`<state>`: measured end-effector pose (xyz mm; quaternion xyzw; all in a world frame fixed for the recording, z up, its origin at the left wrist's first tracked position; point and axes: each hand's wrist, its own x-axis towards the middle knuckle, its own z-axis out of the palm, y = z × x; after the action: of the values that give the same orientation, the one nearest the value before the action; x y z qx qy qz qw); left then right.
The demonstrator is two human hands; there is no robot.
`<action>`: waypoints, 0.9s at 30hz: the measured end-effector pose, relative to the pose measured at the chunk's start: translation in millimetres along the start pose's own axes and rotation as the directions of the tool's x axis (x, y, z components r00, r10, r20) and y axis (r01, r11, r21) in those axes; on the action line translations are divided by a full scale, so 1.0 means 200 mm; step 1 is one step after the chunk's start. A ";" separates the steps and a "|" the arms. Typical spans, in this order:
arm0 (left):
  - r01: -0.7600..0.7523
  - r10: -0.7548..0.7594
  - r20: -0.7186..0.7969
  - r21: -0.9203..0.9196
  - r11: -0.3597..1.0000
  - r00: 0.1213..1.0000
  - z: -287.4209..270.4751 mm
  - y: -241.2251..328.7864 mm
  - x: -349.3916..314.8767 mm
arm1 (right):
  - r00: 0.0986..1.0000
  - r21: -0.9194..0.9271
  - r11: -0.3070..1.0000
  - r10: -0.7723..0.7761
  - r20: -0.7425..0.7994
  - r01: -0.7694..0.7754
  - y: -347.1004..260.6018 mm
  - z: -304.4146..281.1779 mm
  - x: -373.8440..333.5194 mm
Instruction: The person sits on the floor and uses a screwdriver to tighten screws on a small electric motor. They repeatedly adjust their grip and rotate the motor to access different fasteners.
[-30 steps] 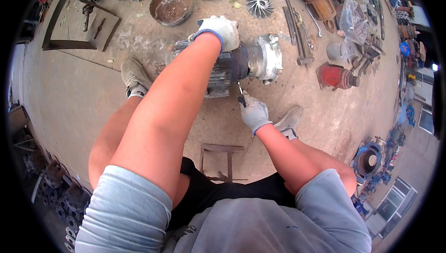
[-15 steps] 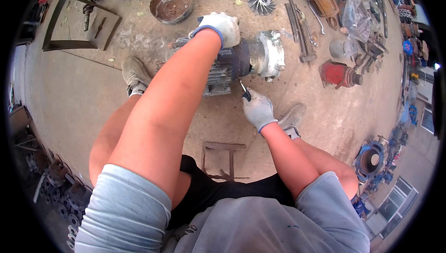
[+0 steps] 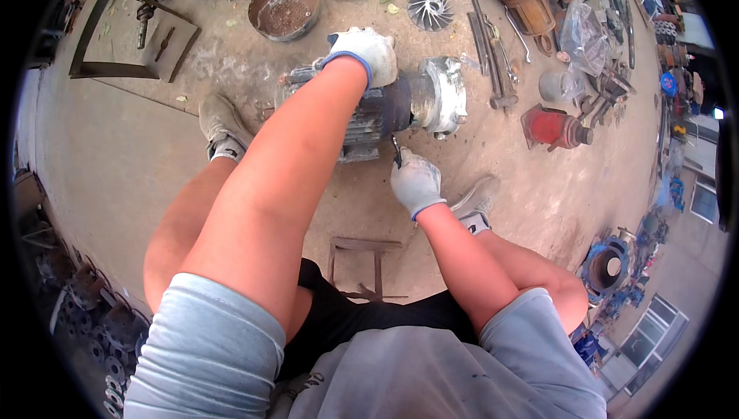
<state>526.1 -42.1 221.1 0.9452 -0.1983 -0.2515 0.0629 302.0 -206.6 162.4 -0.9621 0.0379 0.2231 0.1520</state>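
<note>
On the ground between my feet lies a finned electric motor, with a pale silvery end housing on its right. My left hand, in a white glove with a blue cuff, is closed over the motor's far upper side. Its fingertips are hidden, and a dark spot shows at its left edge. My right hand, also gloved, is closed round a slim metal tool with a dark handle. The tool's tip reaches the motor's near side, close to the housing joint; its exact kind is too small to tell.
Beyond the motor stand a rusty round pan and a bladed fan wheel. To the right lie long bars with a hammer and a red jack-like tool. A metal frame is far left, a small wooden stool near my legs.
My right hand has shifted slightly left, and the tool in it now stands more upright against the motor. The left hand keeps its place on the motor. The view has moved a little.
</note>
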 end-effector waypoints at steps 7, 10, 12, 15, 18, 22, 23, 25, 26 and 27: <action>0.017 -0.016 0.019 -0.036 0.999 1.000 0.00 -0.01 0.03 | 0.997 0.041 0.997 0.072 -0.017 -0.072 0.02 0.13 -0.02; 0.033 -0.033 0.013 -0.010 0.999 0.999 -0.01 0.03 0.01 | 0.997 0.040 0.997 0.067 -0.026 -0.066 0.07 0.17 -0.02; 0.016 -0.017 0.016 0.007 1.000 1.000 -0.01 0.03 -0.02 | 0.996 0.095 0.993 0.070 0.064 -0.076 0.06 0.11 0.02; -0.021 0.022 -0.002 0.031 0.999 1.000 0.04 -0.02 0.04 | 0.992 0.174 0.978 0.099 0.075 -0.111 0.04 0.14 0.04; -0.045 0.045 0.012 0.042 0.998 0.999 0.05 -0.03 0.07 | 0.993 0.269 0.957 0.119 -0.016 -0.110 0.04 0.26 0.02; -0.131 0.135 -0.027 0.107 0.986 0.991 0.08 -0.05 0.10 | 0.994 0.164 0.987 0.023 -0.103 -0.006 0.22 0.59 0.19; -0.062 0.063 -0.020 0.081 0.995 0.998 0.05 0.01 0.07 | 0.972 0.115 0.993 -0.006 -0.234 0.034 0.26 0.64 0.23; -0.091 0.096 -0.040 0.115 0.989 0.995 0.11 -0.05 0.15 | 0.878 0.005 0.993 -0.104 -0.467 0.120 0.25 0.71 0.28; -0.107 0.113 -0.042 0.127 0.986 0.993 0.11 -0.05 0.15 | 0.928 0.004 0.997 -0.070 -0.366 0.077 0.24 0.71 0.29; -0.013 0.015 -0.032 0.082 0.997 0.999 0.08 -0.04 0.13 | 0.964 -0.003 0.999 -0.032 -0.262 0.032 0.23 0.70 0.29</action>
<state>541.4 -45.8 192.9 0.9496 -0.2141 -0.2272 0.0290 289.0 -207.7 3.4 -0.9836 0.0422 0.0913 0.1499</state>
